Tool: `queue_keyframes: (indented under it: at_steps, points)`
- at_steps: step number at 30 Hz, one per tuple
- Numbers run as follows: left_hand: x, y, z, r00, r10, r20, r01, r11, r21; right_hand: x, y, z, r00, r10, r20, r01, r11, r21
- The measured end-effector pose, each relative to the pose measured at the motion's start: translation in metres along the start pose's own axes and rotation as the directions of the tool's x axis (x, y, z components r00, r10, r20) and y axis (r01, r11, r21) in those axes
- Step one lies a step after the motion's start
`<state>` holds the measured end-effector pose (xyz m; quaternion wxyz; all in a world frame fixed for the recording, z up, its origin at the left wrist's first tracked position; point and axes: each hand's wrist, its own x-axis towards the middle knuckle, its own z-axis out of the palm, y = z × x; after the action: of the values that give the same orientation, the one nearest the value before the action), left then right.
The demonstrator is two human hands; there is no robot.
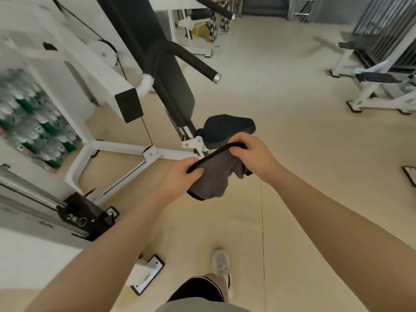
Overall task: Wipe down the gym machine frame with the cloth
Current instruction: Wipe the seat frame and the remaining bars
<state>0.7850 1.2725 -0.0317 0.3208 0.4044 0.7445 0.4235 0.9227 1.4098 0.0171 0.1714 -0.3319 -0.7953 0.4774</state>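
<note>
Both hands, left hand and right hand, pinch the soft, light grey black-edged cloth; bunch it for the white steel machine frame.

Open floor across the right and lower centre of the frame. Blocked at left by white machine frame, black seat at centre.

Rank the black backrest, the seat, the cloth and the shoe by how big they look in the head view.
1. backrest
2. seat and cloth: look about alike; the cloth is nearer the camera, so unsure
3. shoe
</note>
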Motion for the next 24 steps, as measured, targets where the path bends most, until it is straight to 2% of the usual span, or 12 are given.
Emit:
queue_keyframes:
  at_steps: [4,7,9,11,14,16,17,21,24]
  points:
    - [0.038,0.008,-0.027,0.992,-0.067,-0.104,0.061,0.996,-0.060,0.072,-0.023,-0.007,0.977,-0.106,0.186,0.122,0.990,-0.076]
    - [0.052,0.010,-0.051,0.980,-0.157,-0.121,0.151,0.987,-0.059,0.113,-0.053,-0.005,0.903,-0.195,0.384,0.242,0.967,-0.078]
    - [0.051,0.008,-0.063,0.966,-0.211,-0.151,0.193,0.973,-0.127,0.131,-0.075,0.003,0.801,-0.248,0.546,0.336,0.939,-0.067]
    - [0.042,0.003,-0.077,0.947,-0.263,-0.186,0.228,0.955,-0.187,0.145,-0.095,0.015,0.667,-0.269,0.695,0.412,0.910,-0.044]
    - [0.020,0.001,-0.099,0.907,-0.284,-0.312,0.189,0.934,-0.304,0.163,-0.126,0.033,0.468,-0.347,0.813,0.513,0.855,0.069]
    - [0.005,0.003,-0.111,0.843,-0.286,-0.456,0.097,0.914,-0.395,0.174,-0.144,0.045,0.381,-0.399,0.834,0.525,0.836,0.160]
    - [0.000,0.004,-0.116,0.789,-0.300,-0.537,0.045,0.899,-0.436,0.182,-0.152,0.050,0.368,-0.426,0.827,0.525,0.829,0.193]
    - [-0.005,0.009,-0.134,0.526,-0.371,-0.765,-0.142,0.849,-0.509,0.218,-0.176,0.074,0.394,-0.517,0.760,0.554,0.794,0.252]
    - [0.008,0.017,-0.151,0.415,-0.398,-0.818,-0.176,0.847,-0.501,0.244,-0.188,0.094,0.439,-0.524,0.730,0.564,0.793,0.229]
